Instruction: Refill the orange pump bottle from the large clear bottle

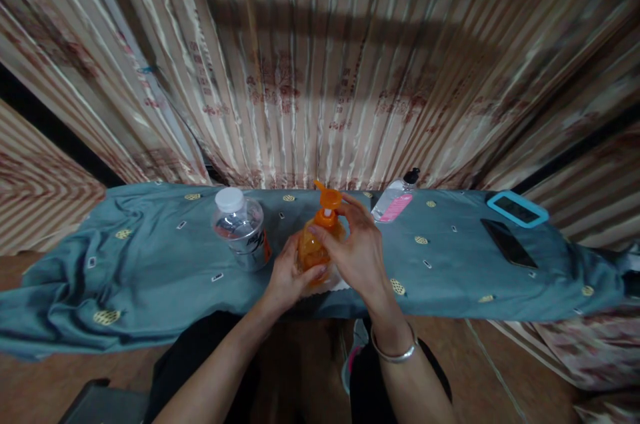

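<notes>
An orange pump bottle [329, 224] stands near the front edge of the cloth-covered table, its spout pointing to the far left. Around its lower left side my left hand [293, 272] is closed. My right hand [357, 247] holds the neck and pump head from the right, with the thumb in front and the fingers behind; the fingertips are partly hidden. To the left of my hands stands a clear bottle with a white cap [245, 231]. Beyond my right hand is a clear bottle with a pink label and black top [395, 199].
A teal cloth with pineapple prints [165, 271] covers the narrow table. At the right lie a dark phone [509, 243] and a blue-framed device [517, 208]. Pleated patterned curtains [300, 77] hang right behind the table. A dark stool [107, 403] is at the lower left.
</notes>
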Available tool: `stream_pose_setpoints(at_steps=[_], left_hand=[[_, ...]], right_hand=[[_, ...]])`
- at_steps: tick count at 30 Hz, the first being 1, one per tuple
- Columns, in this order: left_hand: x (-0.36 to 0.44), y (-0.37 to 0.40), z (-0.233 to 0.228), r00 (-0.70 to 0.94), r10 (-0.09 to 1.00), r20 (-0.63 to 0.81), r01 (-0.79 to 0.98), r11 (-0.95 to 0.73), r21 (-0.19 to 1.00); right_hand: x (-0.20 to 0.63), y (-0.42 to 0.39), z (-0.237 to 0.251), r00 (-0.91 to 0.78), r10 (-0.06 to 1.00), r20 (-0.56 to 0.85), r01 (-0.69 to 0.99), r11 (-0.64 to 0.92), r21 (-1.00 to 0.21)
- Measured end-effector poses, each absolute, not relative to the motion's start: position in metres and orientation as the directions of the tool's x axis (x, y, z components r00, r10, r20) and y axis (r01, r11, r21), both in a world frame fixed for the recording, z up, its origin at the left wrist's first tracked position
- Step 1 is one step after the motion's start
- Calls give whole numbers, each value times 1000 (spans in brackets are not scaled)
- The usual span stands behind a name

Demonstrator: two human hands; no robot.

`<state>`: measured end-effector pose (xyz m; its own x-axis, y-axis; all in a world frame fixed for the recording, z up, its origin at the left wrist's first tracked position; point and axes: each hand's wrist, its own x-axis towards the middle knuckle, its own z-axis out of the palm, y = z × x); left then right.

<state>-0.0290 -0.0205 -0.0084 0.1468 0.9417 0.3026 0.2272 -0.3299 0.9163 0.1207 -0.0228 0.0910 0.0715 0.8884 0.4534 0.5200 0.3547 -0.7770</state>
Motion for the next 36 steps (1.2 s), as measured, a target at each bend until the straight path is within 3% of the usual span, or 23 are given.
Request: stream_pose_setpoints(at_steps=[3, 8, 15, 23, 31, 36], left_hand=[[-29, -21, -9, 151, 937, 316, 224, -344, 912], [-30, -20, -10, 152, 927, 344, 252, -373, 893], [-33, -21, -10, 152, 918, 365, 282, -394, 875], [-35, -25, -10, 130, 936, 326, 346, -351, 870], [-33, -19, -10, 143, 938, 315, 333, -345, 878], [-29, -18, -11, 180, 941, 287, 283, -329, 901]], right_hand=[[119, -22, 90, 64, 887, 456, 523, 360, -773], [127, -17, 88, -160, 882, 442, 410, 467, -784], [111, -21, 84, 33, 841, 539, 539, 439, -719], [102, -24, 81, 119, 770, 628, 634, 427, -644], [105, -19, 73, 138, 811, 569, 543, 418, -728], [124, -13, 57, 38, 875, 483, 448, 418, -790]])
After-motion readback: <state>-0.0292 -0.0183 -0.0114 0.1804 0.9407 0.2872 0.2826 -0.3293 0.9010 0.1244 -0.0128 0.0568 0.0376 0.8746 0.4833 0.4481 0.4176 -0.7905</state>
